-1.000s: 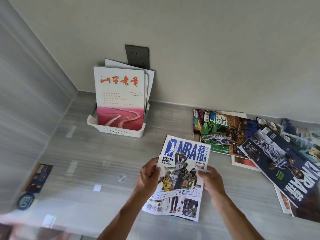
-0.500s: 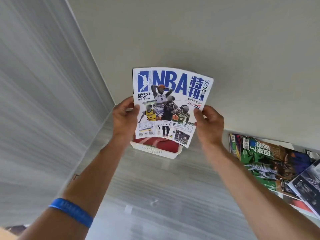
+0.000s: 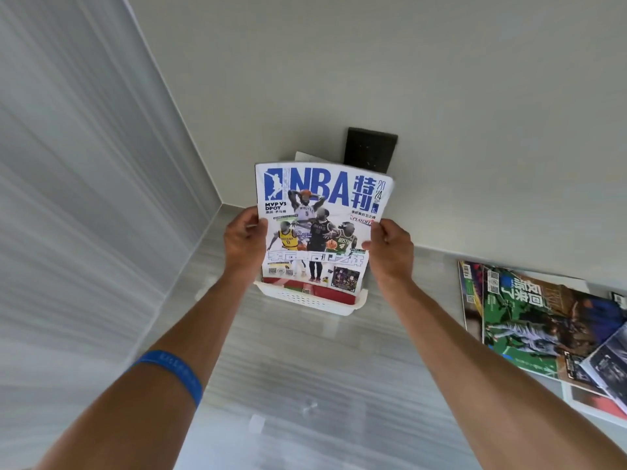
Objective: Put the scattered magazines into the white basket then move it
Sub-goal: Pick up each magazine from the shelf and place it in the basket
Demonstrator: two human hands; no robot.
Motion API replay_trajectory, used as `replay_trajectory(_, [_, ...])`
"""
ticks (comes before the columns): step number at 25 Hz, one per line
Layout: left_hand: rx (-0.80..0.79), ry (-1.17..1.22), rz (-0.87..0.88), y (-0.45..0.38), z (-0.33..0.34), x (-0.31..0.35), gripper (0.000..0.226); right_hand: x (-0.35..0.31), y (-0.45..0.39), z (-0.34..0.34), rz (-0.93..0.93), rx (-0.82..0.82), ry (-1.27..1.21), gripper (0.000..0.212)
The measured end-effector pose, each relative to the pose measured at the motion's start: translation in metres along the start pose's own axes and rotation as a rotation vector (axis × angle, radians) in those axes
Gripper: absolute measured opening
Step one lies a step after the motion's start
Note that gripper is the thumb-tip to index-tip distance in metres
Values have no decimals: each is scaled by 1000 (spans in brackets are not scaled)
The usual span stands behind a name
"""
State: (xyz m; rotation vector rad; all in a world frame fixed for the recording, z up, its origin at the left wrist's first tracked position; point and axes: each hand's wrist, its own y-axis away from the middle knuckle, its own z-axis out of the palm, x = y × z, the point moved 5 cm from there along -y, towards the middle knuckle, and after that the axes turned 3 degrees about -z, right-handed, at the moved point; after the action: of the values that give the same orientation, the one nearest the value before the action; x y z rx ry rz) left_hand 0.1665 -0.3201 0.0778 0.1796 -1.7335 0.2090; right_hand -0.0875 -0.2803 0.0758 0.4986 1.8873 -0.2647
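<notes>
Lowering the white-and-blue NBA basketball magazine (image 3: 319, 228) upright into the white slotted plastic basket (image 3: 310, 301) at 12 o'clock | left hand (image 3: 245, 239) and right hand (image 3: 390, 247) pinch its side edges | red-covered magazine (image 3: 334, 296) already inside | glossy magazine pile (image 3: 543, 327) at 3 o'clock unsorted, basket unmoved

The scene is viewed from a single wide-angle camera worn on the head, directed forward and down along both outstretched forearms toward a corner of the grey tabletop (image 3: 305, 385). The white basket (image 3: 315, 301) is seen against the back wall, near centre; scattered magazines (image 3: 529, 320) are cut by the right edge.
</notes>
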Motion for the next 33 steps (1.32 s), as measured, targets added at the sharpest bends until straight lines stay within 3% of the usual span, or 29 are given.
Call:
replay_trajectory(2, [-14, -47, -41, -7, -2, -18, 26, 8, -2, 8, 36, -70, -65, 16])
replay_trajectory(4, [-12, -224, -147, -14, -7, -36, 16, 11, -2, 18, 111, -206, -170, 31])
replay_trajectory(7, [-62, -510, -289, -3, -1, -40, 46, 18, 1, 21, 181, -316, -136, 47])
replay_trajectory(11, [-66, -416, 27, 58, 32, -13, 55, 40, 29, -9, 241, -299, -133, 43])
replay_trajectory(15, [-313, -354, 101, 142, 89, -18, 60, 110, 80, -68, 390, -327, -112, 61])
replay_trajectory(20, [-720, -506, 62, 228, 176, -34, 64, 189, 121, -180, 485, -225, 176, 58])
replay_trajectory(23, [-1015, -940, 75, 261, 214, -69, 84, 201, 119, -228, 399, -212, 386, 61])
replay_trajectory(26, [-1061, -1291, 99, 257, 210, -102, 103, 200, 92, -250, 167, -322, 616, 66])
replay_trajectory(30, [-1124, -1389, 76, 249, 195, -125, 130, 206, 41, -250, -23, -472, 883, 69])
replay_trajectory(33, [-1173, -1428, 98, 247, 196, -129, 144, 233, 21, -233, 36, -535, 1073, 75])
